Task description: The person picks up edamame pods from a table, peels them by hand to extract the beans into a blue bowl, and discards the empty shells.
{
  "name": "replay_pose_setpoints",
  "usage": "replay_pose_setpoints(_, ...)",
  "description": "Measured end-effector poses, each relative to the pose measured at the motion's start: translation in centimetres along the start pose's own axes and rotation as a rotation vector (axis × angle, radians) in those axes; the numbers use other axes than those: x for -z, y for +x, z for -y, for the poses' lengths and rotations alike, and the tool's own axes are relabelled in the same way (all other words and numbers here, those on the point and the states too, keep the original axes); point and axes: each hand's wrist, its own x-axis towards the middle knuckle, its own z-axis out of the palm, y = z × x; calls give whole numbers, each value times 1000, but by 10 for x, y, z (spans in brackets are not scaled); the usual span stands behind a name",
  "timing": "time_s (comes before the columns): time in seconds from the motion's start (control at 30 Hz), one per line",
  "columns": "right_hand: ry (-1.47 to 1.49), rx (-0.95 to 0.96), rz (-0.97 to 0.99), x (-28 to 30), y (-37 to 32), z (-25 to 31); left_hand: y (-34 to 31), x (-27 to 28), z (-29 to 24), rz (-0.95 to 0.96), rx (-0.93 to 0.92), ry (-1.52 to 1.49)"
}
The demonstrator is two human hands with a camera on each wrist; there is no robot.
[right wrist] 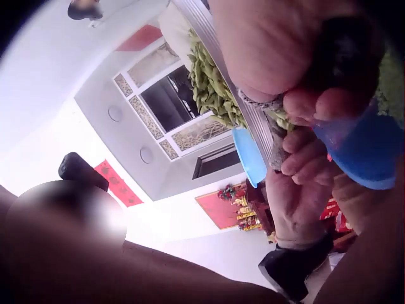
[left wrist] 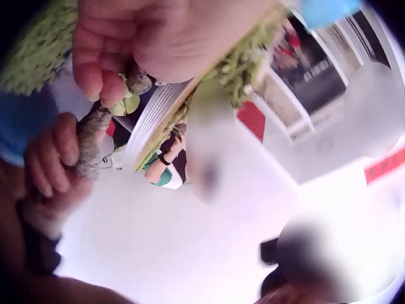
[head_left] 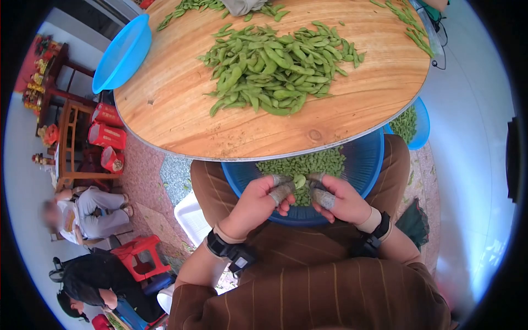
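Over a blue basin of shelled green soybeans, both hands meet at a light green soybean pod. My left hand pinches it between thumb and forefinger. From the other side, the right hand has its thumb and forefinger at the same pod, gripping it. Grey wraps cover the thumbs and forefingers of both hands. In the left wrist view the pod shows between the fingertips. The right wrist view shows only a small part of it, partly hidden by fingers.
A wooden round table stands right in front, bearing a heap of soybean pods. A light blue basin leans at its left edge; another basin sits at right. A white basket and red stool are at left, near two seated people.
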Motion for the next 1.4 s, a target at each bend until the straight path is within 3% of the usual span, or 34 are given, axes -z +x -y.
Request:
replay_pose_setpoints(0.07,-152,20,-75,2,7,-4,-2,-7,4,-5,-63,119)
replay_pose_setpoints(0.13,-741,437,-306,2,16,-12,-3,-13,7,-5,-125,241)
replay_pose_setpoints(0.2,-816,381,-315,2,17,-11,-4,-16,8,29,-282,556)
replay_pose_setpoints(0.23,-893,328,-323,3,19,-7,-5,-18,3,19,-259,613)
replay_pose_setpoints(0.47,-1019,374,-263,6,18,-7,-2,-16,10,21,-230,525)
replay_pose_setpoints(0.57,-1047,406,-266,7,20,-13,-3,-18,9,21,-334,728)
replay_pose_setpoints(0.67,-991,347,-309,5,19,-5,-4,-15,8,7,-332,675)
replay_pose_setpoints(0.73,-763,298,-285,3,19,-4,-8,-10,10,-27,-230,369)
replay_pose_setpoints(0.87,-784,348,-240,1,23,-5,-11,-11,10,-13,-269,405)
replay_pose_setpoints(0.93,-1147,416,-288,-2,26,-9,-10,-13,14,-3,-281,550)
replay_pose_setpoints(1.0,-1150,413,-267,-2,26,-7,-17,-8,10,-26,-317,603)
replay_pose_setpoints(1.1,-1175,357,-259,10,24,-9,-48,13,-3,-197,-365,768)
replay_pose_setpoints(1.2,-1200,270,-140,19,27,-14,-95,58,-5,-362,-176,1255)
replay_pose_setpoints(1.27,-1088,614,17,21,34,-23,-108,65,-18,-435,-177,1422)
replay_pose_setpoints(1.33,-1113,629,14,18,34,-25,-111,59,-37,-512,-176,1580)
replay_pose_setpoints(1.4,-1268,304,-34,14,35,-23,-84,46,-72,-670,-564,1234)
